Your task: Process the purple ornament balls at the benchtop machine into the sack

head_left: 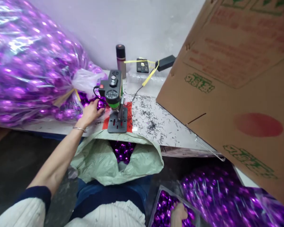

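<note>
My left hand (pixel 91 113) reaches to the left of a small bench press machine (pixel 113 90). Between its thumb and index finger sits a shiny purple ball (pixel 101 104), beside more balls at the neck of a big clear bag (pixel 38 72). Low in the view, my right hand (pixel 178 213) is down among purple balls in a clear plastic tray (pixel 159 195). Its fingers look curled, and what they hold is hidden. In front of the machine, a pale green sack (pixel 94 157) hangs open at the table edge with purple balls (pixel 123 151) inside.
Small black pins (pixel 152 123) lie scattered over the white table (pixel 172 140). A large cardboard box (pixel 227 104) leans in from the right. Behind the machine are a dark bottle (pixel 121 60) and a black adapter (pixel 165 63) with a cable. Another bag of purple balls (pixel 217 195) lies lower right.
</note>
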The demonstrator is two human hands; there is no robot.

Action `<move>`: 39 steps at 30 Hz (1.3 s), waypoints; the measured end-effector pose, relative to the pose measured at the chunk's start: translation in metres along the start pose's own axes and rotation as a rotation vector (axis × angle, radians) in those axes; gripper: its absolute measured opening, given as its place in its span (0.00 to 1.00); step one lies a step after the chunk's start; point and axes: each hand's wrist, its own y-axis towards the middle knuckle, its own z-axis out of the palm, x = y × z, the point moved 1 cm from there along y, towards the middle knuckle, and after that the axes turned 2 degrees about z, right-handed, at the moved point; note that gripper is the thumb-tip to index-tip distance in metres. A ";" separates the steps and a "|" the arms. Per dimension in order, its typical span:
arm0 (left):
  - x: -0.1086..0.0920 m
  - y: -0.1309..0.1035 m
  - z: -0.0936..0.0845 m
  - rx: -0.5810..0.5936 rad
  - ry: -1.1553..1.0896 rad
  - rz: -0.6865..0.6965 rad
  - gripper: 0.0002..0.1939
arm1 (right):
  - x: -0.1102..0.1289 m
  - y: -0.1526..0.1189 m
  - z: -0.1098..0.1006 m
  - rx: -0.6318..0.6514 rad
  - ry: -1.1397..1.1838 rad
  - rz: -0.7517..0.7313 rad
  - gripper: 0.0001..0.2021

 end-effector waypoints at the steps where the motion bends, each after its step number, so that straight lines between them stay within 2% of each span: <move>1: 0.001 0.001 0.002 -0.014 -0.049 -0.003 0.30 | 0.007 0.010 0.009 -0.065 0.018 -0.012 0.20; 4: 0.009 -0.003 0.006 -0.110 -0.308 -0.026 0.33 | 0.048 0.036 0.040 -0.221 0.087 -0.055 0.25; 6: 0.016 -0.015 0.006 -0.208 -0.585 -0.066 0.34 | 0.093 0.042 0.066 -0.263 0.146 -0.132 0.26; 8: 0.022 -0.034 0.007 -0.251 -0.953 -0.124 0.36 | 0.145 0.034 0.097 -0.224 0.181 -0.258 0.26; 10: 0.024 -0.058 0.011 -0.176 -1.369 -0.214 0.35 | 0.193 0.011 0.131 -0.159 0.171 -0.349 0.30; 12: 0.020 -0.079 0.017 -0.015 -1.734 -0.343 0.28 | 0.229 -0.020 0.165 -0.061 0.142 -0.389 0.31; 14: 0.011 -0.095 0.023 0.107 -1.962 -0.493 0.18 | 0.249 -0.051 0.197 0.109 0.084 -0.395 0.32; 16: -0.001 -0.103 0.029 0.154 -2.056 -0.615 0.11 | 0.256 -0.076 0.221 0.213 0.081 -0.441 0.29; 18: -0.013 -0.104 0.035 0.169 -2.068 -0.666 0.10 | 0.254 -0.094 0.237 0.297 0.078 -0.475 0.25; 21: -0.030 -0.097 0.044 0.201 -1.993 -0.609 0.17 | 0.244 -0.107 0.246 0.374 0.058 -0.494 0.22; 26: -0.045 -0.079 0.057 0.131 -1.695 -0.431 0.37 | 0.226 -0.113 0.237 0.456 -0.009 -0.431 0.22; 29: -0.047 -0.074 0.065 0.099 -1.527 -0.344 0.44 | 0.216 -0.110 0.230 0.489 -0.022 -0.359 0.23; 33: -0.046 -0.072 0.070 0.088 -1.287 -0.209 0.42 | 0.211 -0.105 0.226 0.509 -0.015 -0.301 0.23; 39: -0.052 -0.068 0.066 -0.060 -0.926 -0.025 0.34 | 0.215 -0.102 0.222 0.505 -0.035 -0.322 0.21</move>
